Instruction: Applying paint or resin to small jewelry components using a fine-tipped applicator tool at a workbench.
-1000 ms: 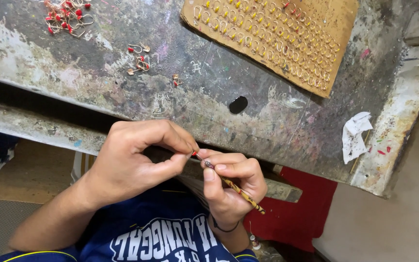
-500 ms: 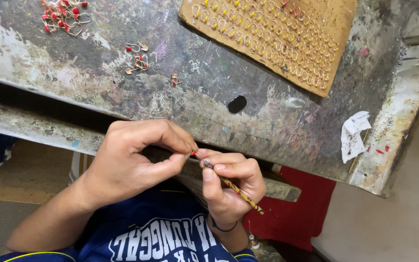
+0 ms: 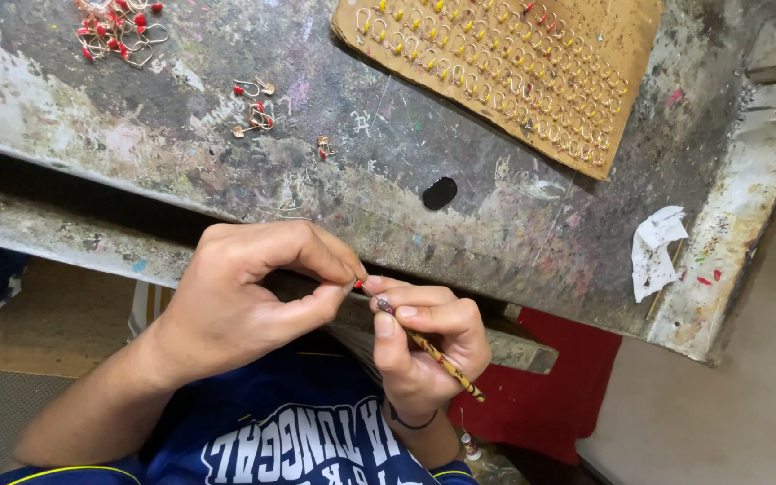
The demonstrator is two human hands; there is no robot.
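Observation:
My left hand [image 3: 249, 301] pinches a tiny red-tipped hook piece [image 3: 358, 284] between thumb and forefinger, just below the worn workbench's front edge [image 3: 65, 238]. My right hand [image 3: 424, 346] grips a thin patterned brush [image 3: 437, 355], its tip touching the small red piece. Both hands meet in front of my blue shirt. A brown cardboard sheet [image 3: 514, 63] full of rows of small yellow-tipped metal hooks lies on the bench at the upper right.
A heap of red-tipped hooks [image 3: 119, 25] lies at the bench's far left, with a few loose ones [image 3: 253, 108] nearer the middle. A dark oval hole [image 3: 439, 192] marks the bench. A crumpled white paper scrap [image 3: 656, 251] lies right. Red cloth [image 3: 568, 395] hangs below.

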